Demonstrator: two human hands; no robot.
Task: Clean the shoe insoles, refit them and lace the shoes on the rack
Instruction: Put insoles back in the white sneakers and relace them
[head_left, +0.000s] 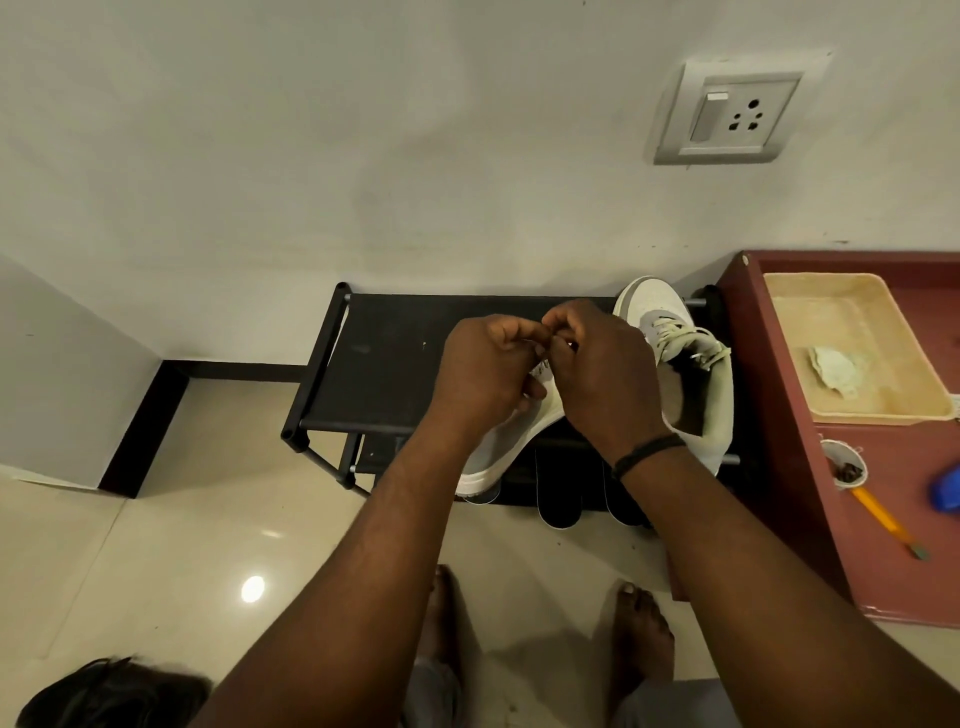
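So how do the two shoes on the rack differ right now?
The left shoe sits under both hands, mostly hidden; the right shoe stands untouched in plain view. The right shoe's laces show threaded and loose; the left shoe's are pinched out of sight by the left hand and right hand. Both are pale and on the rack.

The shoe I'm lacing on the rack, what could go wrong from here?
1. The shoe being laced has its heel past the front bar of the rack; a hard tug could tip it to the floor.
2. Both hands, left and right, hide the eyelets, so one could be skipped.
3. The second shoe sits close by the right wrist and might get knocked.
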